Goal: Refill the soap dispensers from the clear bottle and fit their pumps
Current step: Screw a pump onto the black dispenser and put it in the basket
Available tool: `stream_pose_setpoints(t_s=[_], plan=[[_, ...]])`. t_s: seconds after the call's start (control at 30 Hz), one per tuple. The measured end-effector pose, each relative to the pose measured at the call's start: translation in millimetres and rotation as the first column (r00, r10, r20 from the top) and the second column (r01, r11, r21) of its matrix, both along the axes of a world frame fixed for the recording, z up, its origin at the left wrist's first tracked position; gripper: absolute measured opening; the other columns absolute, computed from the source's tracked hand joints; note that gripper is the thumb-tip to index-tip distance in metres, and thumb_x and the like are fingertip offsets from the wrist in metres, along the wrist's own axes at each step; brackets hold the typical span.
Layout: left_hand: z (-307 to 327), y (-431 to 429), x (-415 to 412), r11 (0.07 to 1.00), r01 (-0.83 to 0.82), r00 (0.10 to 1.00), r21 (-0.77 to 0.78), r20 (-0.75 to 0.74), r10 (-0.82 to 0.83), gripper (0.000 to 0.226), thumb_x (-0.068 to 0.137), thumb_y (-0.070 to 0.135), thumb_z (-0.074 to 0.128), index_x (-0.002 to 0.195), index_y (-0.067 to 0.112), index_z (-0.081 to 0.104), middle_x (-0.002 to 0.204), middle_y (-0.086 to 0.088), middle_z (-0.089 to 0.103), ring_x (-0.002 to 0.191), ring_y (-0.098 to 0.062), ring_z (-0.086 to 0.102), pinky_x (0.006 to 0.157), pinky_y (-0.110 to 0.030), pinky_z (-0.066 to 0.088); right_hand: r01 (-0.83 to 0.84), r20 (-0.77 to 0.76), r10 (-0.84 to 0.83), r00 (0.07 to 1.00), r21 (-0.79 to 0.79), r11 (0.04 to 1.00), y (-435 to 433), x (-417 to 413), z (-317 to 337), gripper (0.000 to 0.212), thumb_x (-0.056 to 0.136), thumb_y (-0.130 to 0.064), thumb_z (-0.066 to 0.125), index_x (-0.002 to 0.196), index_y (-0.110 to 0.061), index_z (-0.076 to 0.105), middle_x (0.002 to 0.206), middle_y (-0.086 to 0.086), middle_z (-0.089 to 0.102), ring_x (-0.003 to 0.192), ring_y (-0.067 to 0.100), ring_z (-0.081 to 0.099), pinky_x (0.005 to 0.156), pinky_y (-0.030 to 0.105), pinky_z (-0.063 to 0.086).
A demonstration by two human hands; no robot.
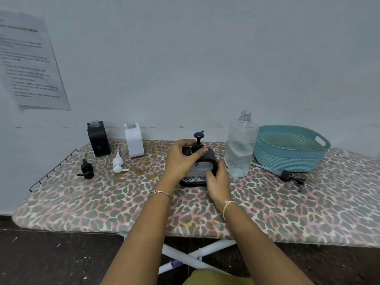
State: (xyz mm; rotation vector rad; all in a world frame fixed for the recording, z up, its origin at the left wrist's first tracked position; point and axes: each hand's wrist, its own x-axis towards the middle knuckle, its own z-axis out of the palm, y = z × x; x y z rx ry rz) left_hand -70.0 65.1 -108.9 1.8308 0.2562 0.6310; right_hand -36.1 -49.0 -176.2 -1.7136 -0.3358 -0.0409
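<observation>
Dark grey dispenser [209, 156] is seen standing mid-board on the leopard-print ironing board [82, 202], just left of the clear bottle [240, 145]. Body is boxy with rounded shoulders; a lighter front panel with a diamond-patterned band low down is partly visible between the hands. A fitted pump [198, 138], black with a knob head, is seated upright in its neck.

Left hand [181, 159] is curled over the top, with the pump collar pinched between thumb and fingers. Right hand [218, 177] is wrapped round the lower right side of the body, fingers curled on it.

Clear bottle is uncapped, threaded neck bare, clear liquid in roughly the lower half. At the back left, a black dispenser [98, 140] and a white dispenser [134, 141] are stood against the wall, both necks open. A loose black pump [86, 169] and a white pump [118, 164] are laid flat in front of them. A long-tube pump [292, 178] is laid just in front of the teal basket [292, 149] at right. Orange stains [144, 167] are noted on the cover; a printed sheet [30, 58] is stuck to the wall, text unreadable
</observation>
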Motion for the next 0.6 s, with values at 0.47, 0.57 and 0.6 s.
stream_pose_setpoints(t_s=[0.47, 0.57, 0.6], plan=[[-5, -13, 1, 0.976, -0.176, 0.984, 0.131, 0.028, 0.174, 0.04, 0.072, 0.039, 0.083, 0.094, 0.016, 0.059, 0.092, 0.008, 0.063, 0.086, -0.008, 0.06, 0.071, -0.02, 0.046, 0.004, 0.017, -0.003, 1.0, -0.006, 1.0, 0, -1, -1, 0.023, 0.089, -0.004, 0.049, 0.108, -0.016, 0.052, 0.087, -0.01, 0.059, 0.078, 0.005, 0.058, 0.063, 0.015, 0.043], [-6, -9, 1, 0.99, -0.121, 0.992, 0.07, 0.031, 0.119, 0.032, 0.076, 0.031, 0.082, 0.097, 0.015, 0.064, 0.093, 0.009, 0.065, 0.089, -0.007, 0.062, 0.076, -0.019, 0.048, -0.007, 0.011, 0.007, 1.0, -0.012, 1.0, 0, 0, -1, 0.026, 0.09, -0.005, 0.049, 0.112, -0.019, 0.051, 0.091, -0.012, 0.059, 0.081, 0.0, 0.057, 0.065, 0.013, 0.043], [-5, -7, 0, 0.995, -0.082, 0.996, 0.057, 0.02, 0.081, 0.03, 0.077, 0.03, 0.081, 0.099, 0.015, 0.065, 0.094, 0.008, 0.067, 0.092, -0.007, 0.063, 0.08, -0.021, 0.05, -0.008, 0.01, 0.008, 1.0, -0.015, 1.0, 0, 0, -1, 0.027, 0.09, -0.005, 0.049, 0.113, -0.019, 0.051, 0.093, -0.012, 0.059, 0.082, -0.001, 0.057, 0.065, 0.013, 0.043]])
